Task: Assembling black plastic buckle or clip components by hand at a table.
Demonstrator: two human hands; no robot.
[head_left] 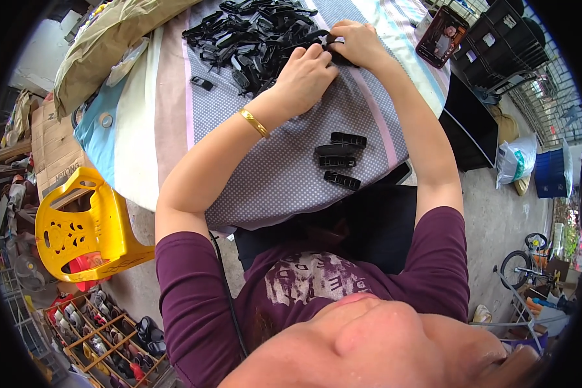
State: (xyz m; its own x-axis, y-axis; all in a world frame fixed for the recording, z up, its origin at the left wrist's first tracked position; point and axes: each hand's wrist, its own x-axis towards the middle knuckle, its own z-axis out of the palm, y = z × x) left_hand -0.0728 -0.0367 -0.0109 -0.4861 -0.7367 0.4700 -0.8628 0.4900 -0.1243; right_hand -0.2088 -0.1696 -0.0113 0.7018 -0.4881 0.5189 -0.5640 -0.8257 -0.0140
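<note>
A heap of small black plastic pieces (252, 42), slim and clip-like, covers the far part of the cloth-covered table (258, 187). My left hand (307, 76), a gold bangle at its wrist, lies at the heap's right edge with fingers curled. Close beside it, my right hand (361, 44) bends its fingers round a black plastic piece (333, 39). Both sets of fingertips meet at this piece, whose exact shape they partly hide. Nearer to me, several black ridged strips (337, 161) lie in a short column. One loose black piece (202, 83) sits left of the heap.
A phone (442, 37) stands at the table's far right, beside stacked black crates (501, 45). To the left are a yellow plastic chair (87, 226), a tape roll (105, 119) and tan fabric (110, 45). A shoe rack (103, 336) stands lower left, a bicycle (527, 265) lower right.
</note>
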